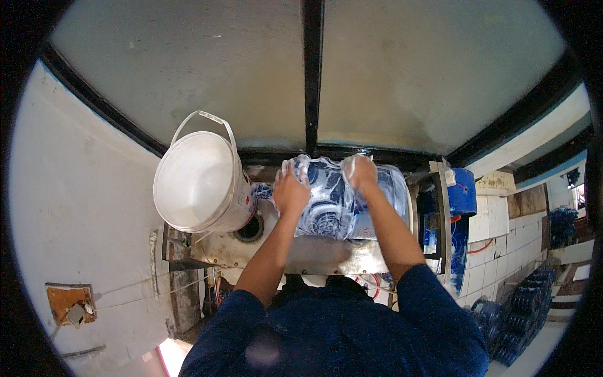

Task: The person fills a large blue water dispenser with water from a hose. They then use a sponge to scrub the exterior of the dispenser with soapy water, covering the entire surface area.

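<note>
A large blue, see-through water jug (326, 210) lies on its side on a metal counter (282, 251), streaked with white suds. Its neck points left toward a white bucket; its base is at the right. Near the neck, my left hand (293, 190) is curved over the jug's shoulder and holds it, foam on the fingers. My right hand (361, 172) is closed on top of the jug's body, toward the base. White foam surrounds those fingers, and whatever they hold is hidden.
The tall white bucket (195, 182) with a raised handle stands left of the jug. Beside it a round dark hole (250, 227) opens in the counter. Frosted panes in a black frame (312, 75) rise behind. A blue container (462, 191) is at right; several jugs (521, 311) stand lower right.
</note>
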`<control>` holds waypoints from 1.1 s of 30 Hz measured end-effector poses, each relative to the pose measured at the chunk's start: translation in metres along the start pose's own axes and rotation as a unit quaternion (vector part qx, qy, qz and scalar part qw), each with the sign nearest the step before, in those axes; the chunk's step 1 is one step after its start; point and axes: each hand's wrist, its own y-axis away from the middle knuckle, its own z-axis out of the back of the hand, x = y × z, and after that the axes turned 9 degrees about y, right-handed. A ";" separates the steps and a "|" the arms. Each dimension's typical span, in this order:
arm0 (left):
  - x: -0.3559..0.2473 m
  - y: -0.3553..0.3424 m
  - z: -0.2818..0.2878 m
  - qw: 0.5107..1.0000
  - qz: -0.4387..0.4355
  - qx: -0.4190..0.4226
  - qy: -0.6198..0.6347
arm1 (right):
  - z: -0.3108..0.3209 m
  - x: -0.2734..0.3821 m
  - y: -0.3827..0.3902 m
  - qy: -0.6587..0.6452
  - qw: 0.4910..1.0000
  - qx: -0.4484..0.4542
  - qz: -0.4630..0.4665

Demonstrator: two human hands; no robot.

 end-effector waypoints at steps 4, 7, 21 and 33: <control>0.005 -0.003 -0.004 1.000 -0.004 -0.002 0.003 | -0.015 0.030 0.081 0.005 0.948 -0.289 0.134; 0.016 0.001 -0.006 1.000 -0.015 -0.010 0.000 | -0.003 0.013 0.103 -0.001 0.979 -0.131 0.157; 0.026 -0.010 -0.013 0.997 -0.022 -0.009 0.080 | -0.022 0.074 0.113 0.093 0.959 -0.202 0.173; 0.018 -0.015 -0.009 0.995 -0.002 0.004 0.103 | -0.001 0.118 -0.010 0.044 0.990 0.072 0.112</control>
